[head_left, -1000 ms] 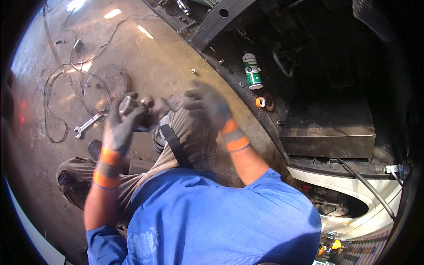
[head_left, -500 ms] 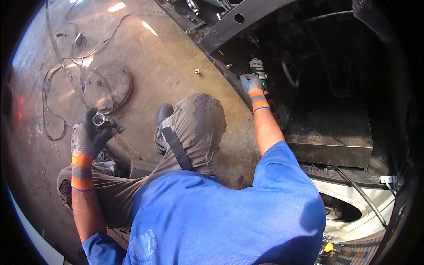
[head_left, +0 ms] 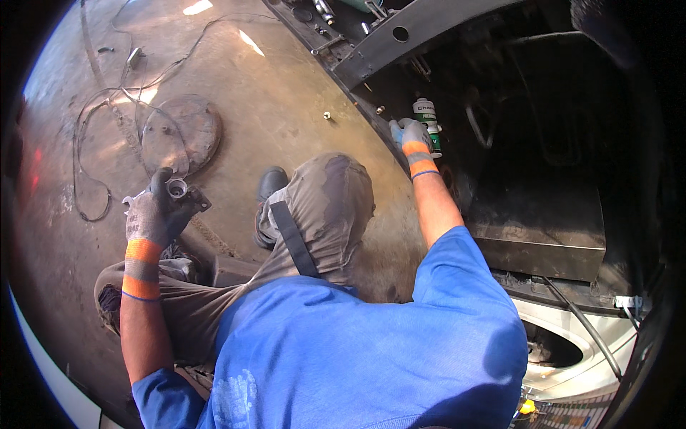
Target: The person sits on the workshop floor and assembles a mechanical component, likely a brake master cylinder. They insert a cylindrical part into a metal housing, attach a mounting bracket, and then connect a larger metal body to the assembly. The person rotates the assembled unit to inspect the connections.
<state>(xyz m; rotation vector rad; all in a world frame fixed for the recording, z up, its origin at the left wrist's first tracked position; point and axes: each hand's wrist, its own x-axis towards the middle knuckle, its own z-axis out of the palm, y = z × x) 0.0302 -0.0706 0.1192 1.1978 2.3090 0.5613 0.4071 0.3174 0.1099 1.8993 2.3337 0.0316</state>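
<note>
Right hand (head_left: 411, 134) has swung from the knee (head_left: 349, 182) to the green-and-white bottle (head_left: 426, 114) on the dark ledge (head_left: 399, 107) (whether it grips, I cannot tell); left hand (head_left: 150, 216) grasps a round-mouthed metal part (head_left: 177, 188); bottle seemingly not yet lifted.

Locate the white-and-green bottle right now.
In the head view, the white-and-green bottle is right of centre in the upper half, beside the person's gloved right grip and to the right of a small metal fitting.

Smooth bright metal ring (head_left: 176, 188), matt knit cuff (head_left: 142, 270), smooth glossy bottle (head_left: 424, 110), scuffed floor (head_left: 243, 93) with faint sheen, rough stained disc (head_left: 196, 132), matt cloth shirt (head_left: 364, 343), worn cloth trousers (head_left: 318, 211), dull metal box (head_left: 539, 247)
</note>
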